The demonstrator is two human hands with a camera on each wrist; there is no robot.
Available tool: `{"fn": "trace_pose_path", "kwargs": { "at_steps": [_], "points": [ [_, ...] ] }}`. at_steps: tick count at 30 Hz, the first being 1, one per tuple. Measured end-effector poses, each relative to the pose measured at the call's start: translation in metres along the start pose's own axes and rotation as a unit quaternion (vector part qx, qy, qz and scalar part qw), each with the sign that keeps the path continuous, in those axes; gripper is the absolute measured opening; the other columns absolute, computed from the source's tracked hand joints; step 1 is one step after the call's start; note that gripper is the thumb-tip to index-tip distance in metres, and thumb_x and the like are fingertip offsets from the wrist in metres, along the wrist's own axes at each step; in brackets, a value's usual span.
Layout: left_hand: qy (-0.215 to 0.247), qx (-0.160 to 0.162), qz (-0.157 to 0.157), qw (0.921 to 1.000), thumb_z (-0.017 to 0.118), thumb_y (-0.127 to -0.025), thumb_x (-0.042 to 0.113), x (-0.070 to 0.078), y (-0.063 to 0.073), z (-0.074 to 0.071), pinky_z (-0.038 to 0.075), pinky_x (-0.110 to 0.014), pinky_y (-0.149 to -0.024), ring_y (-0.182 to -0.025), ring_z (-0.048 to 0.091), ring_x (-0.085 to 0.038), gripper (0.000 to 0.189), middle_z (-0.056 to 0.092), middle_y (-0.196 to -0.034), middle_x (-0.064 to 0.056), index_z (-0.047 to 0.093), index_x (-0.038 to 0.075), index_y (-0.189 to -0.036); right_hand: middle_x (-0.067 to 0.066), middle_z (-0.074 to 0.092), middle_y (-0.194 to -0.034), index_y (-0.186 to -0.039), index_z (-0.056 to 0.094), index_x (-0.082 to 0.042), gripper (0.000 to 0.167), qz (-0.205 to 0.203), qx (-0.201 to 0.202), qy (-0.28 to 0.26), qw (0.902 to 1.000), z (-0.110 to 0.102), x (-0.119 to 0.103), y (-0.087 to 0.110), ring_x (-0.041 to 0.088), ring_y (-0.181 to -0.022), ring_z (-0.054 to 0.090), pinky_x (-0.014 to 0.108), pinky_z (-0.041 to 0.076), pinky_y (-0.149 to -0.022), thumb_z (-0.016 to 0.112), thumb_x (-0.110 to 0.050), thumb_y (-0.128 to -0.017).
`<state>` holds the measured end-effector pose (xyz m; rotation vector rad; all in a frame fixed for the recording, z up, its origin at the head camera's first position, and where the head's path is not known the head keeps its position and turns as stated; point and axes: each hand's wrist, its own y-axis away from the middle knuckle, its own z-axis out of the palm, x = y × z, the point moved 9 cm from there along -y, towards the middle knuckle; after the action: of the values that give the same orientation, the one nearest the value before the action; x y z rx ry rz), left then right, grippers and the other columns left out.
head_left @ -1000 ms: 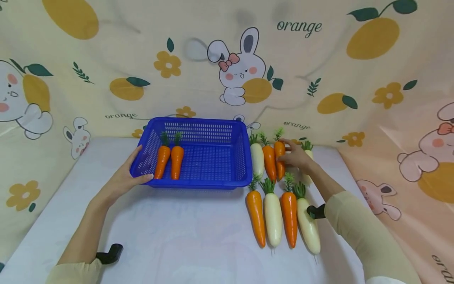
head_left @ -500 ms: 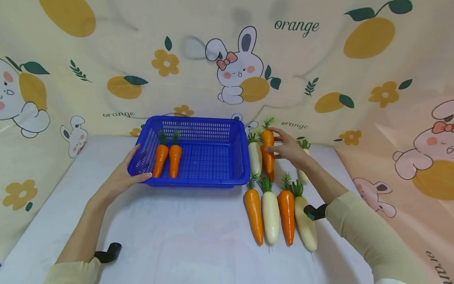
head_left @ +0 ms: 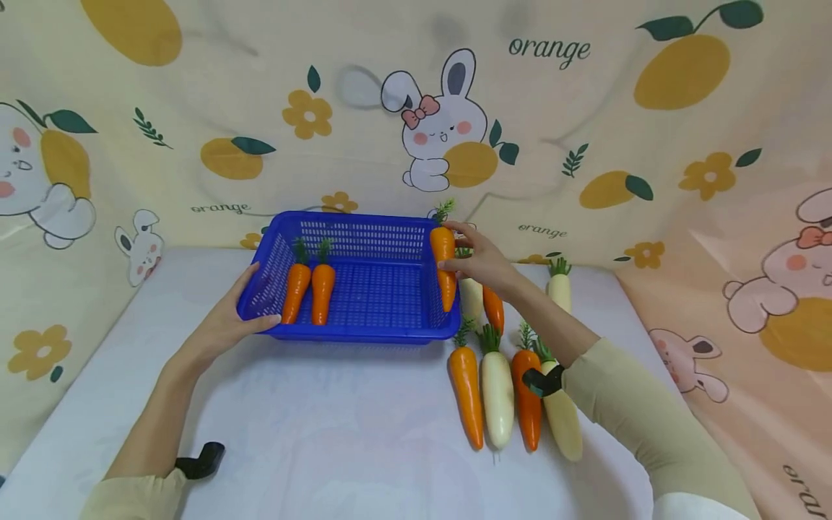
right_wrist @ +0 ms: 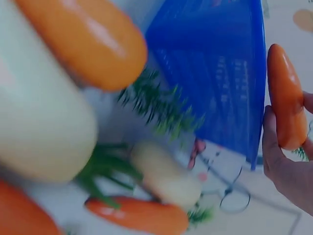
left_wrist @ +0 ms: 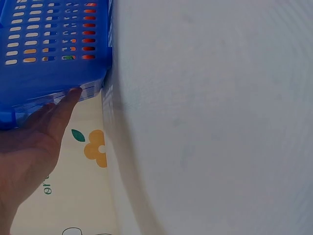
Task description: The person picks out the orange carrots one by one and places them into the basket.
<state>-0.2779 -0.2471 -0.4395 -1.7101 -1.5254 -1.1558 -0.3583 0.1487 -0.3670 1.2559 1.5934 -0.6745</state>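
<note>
My right hand (head_left: 486,263) pinches an orange carrot (head_left: 443,249) with a green leafy top, held upright over the right rim of a blue plastic basket (head_left: 364,334). In the right wrist view the carrot (right_wrist: 286,98) sits between thumb and fingers, beside the basket wall (right_wrist: 210,88). My left hand (head_left: 224,325) holds the basket's front left corner, thumb along the front rim and fingers at the left side. The left wrist view shows those fingers (left_wrist: 63,110) against the outer wall. Two carrots (head_left: 297,292) lie side by side at the left inside the basket.
Right of the basket lie a white radish (head_left: 471,296) and a carrot (head_left: 493,309), partly hidden by my right hand. Another radish (head_left: 559,289) lies farther right. In front, carrots (head_left: 466,397) and white radishes (head_left: 497,397) alternate in a row. A printed cloth backdrop (head_left: 364,166) rises behind.
My right hand has lifted the carrot from the row right of the basket and carried it left to the basket's right rim. The left hand has stayed on the basket.
</note>
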Motion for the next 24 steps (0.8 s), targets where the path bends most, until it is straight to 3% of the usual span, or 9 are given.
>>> {"fn": "trace_pose_path", "kwargs": {
  "at_steps": [9, 13, 18, 24],
  "points": [
    [0.014, 0.002, -0.006, 0.9999, 0.072, -0.091, 0.036, -0.002, 0.0, 0.003, 0.007, -0.073, -0.112, -0.149, -0.003, -0.046, 0.105, -0.007, -0.166, -0.015, -0.008, 0.036, -0.159, 0.018, 0.041, -0.148, -0.154, 0.034, -0.026, 0.078, -0.022, -0.039, 0.011, 0.9989, 0.048, -0.017, -0.022, 0.032, -0.107, 0.064, 0.041, 0.058, -0.086, 0.075, -0.015, -0.089],
    [0.014, 0.002, -0.011, 0.9998, 0.072, -0.091, 0.034, -0.004, 0.001, 0.002, 0.007, -0.073, -0.112, -0.149, -0.003, -0.046, 0.105, -0.007, -0.166, -0.016, -0.008, 0.036, -0.159, 0.019, 0.042, -0.147, -0.153, 0.036, -0.026, 0.078, -0.028, -0.048, 0.016, 0.9983, 0.069, -0.018, -0.032, 0.031, -0.108, 0.063, 0.039, 0.059, -0.084, 0.077, -0.015, -0.088],
    [0.011, 0.004, -0.009, 0.9999, 0.072, -0.091, 0.037, -0.003, -0.001, 0.001, 0.007, -0.073, -0.112, -0.149, -0.002, -0.046, 0.105, -0.006, -0.166, -0.016, -0.008, 0.036, -0.159, 0.02, 0.043, -0.145, -0.152, 0.037, -0.024, 0.079, -0.027, -0.059, 0.004, 0.9979, 0.093, -0.016, -0.041, 0.032, -0.107, 0.063, 0.046, 0.058, -0.088, 0.079, -0.013, -0.086],
    [0.008, 0.004, -0.007, 0.9999, 0.071, -0.091, 0.038, -0.003, -0.002, 0.0, 0.007, -0.074, -0.112, -0.149, -0.002, -0.046, 0.104, -0.005, -0.166, -0.016, -0.007, 0.037, -0.159, 0.02, 0.046, -0.144, -0.153, 0.037, -0.019, 0.081, -0.033, -0.073, 0.014, 0.9967, 0.121, -0.013, -0.052, 0.031, -0.105, 0.065, 0.042, 0.059, -0.083, 0.08, -0.014, -0.085]
  ]
}}
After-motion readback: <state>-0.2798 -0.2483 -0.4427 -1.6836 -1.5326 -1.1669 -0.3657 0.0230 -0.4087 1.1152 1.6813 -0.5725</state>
